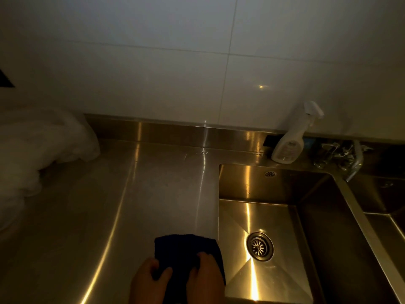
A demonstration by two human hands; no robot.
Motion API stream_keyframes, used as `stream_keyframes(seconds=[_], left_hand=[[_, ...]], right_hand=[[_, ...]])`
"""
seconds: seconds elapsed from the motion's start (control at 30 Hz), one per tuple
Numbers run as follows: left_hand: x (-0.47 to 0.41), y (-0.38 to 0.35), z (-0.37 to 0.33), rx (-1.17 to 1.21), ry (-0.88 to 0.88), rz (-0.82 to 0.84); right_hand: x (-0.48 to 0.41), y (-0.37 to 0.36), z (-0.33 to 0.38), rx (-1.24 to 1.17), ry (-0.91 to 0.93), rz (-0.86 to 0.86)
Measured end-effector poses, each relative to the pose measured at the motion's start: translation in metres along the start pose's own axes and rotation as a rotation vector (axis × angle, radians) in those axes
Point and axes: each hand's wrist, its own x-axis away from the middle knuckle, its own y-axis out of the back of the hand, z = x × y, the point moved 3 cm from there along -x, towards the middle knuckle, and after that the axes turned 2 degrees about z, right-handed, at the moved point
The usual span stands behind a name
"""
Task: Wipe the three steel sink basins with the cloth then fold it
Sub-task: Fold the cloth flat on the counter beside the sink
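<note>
A dark blue cloth (186, 249) lies on the steel counter just left of the sink, folded into a rough square. My left hand (148, 281) grips its near left edge, thumb on top. My right hand (205, 277) presses on its near right part, fingers curled over the cloth. To the right is a steel sink basin (285, 187) with a round drain (260, 246) in its floor. A second basin (383, 198) shows partly at the far right, past a steel divider.
A white spray bottle (292, 139) stands at the back rim of the sink against the tiled wall. A steel tap (348, 159) sits right of it. A white crumpled plastic bag (39, 148) lies at the counter's left. The steel counter (131, 194) stretches between them.
</note>
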Motion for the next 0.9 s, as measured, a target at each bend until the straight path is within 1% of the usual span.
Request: stream_keyframes(seconds=[0.1,0.13,0.17,0.23,0.27,0.3,0.33,0.37,0.43,0.47,0.5,0.53,0.6,0.73,0.8,0.9], left_hand=[[0.005,-0.008,-0.014,0.21,-0.018,0.022],[0.005,-0.013,-0.015,0.261,0.001,0.055],[0.005,-0.017,-0.015,0.299,0.03,0.093],[0.0,-0.02,-0.01,0.325,0.104,0.14],[-0.003,-0.019,-0.009,0.349,0.13,0.14],[-0.006,-0.017,-0.008,0.393,0.168,0.146],[-0.008,-0.013,-0.006,0.467,0.217,0.182],[-0.01,-0.01,-0.004,0.541,0.284,0.239],[-0.01,-0.011,-0.008,0.732,0.467,0.449],[-0.007,-0.014,-0.013,0.86,0.556,0.552],[-0.002,-0.014,-0.019,0.956,0.585,0.625],[0.0,-0.015,-0.021,1.018,0.574,0.674],[0.002,-0.017,-0.024,1.061,0.563,0.714],[0.001,-0.022,-0.028,1.148,0.564,0.722],[-0.001,-0.024,-0.027,1.159,0.536,0.672],[-0.008,-0.026,-0.027,1.182,0.474,0.579]], right_hand=[[0.003,0.022,0.011,-0.043,0.111,-0.201],[0.005,0.027,0.011,-0.038,0.141,-0.234],[0.005,0.03,0.009,-0.018,0.157,-0.227],[0.003,0.03,0.0,0.052,0.118,-0.087],[0.002,0.029,-0.005,0.05,0.054,0.001],[0.001,0.027,-0.009,-0.007,-0.014,0.059],[0.001,0.024,-0.013,-0.103,-0.075,0.079],[0.001,0.023,-0.015,-0.209,-0.122,0.064],[0.001,0.02,-0.015,-0.374,-0.209,0.034],[-0.001,0.017,-0.016,-0.423,-0.261,0.052],[-0.003,0.014,-0.017,-0.478,-0.307,0.091],[-0.005,0.011,-0.018,-0.545,-0.353,0.141],[-0.007,0.01,-0.018,-0.701,-0.422,0.235],[-0.012,0.016,-0.018,-1.083,-0.495,0.271],[-0.013,0.02,-0.017,-1.226,-0.522,0.308],[-0.012,0.024,-0.012,-1.375,-0.5,0.45]])
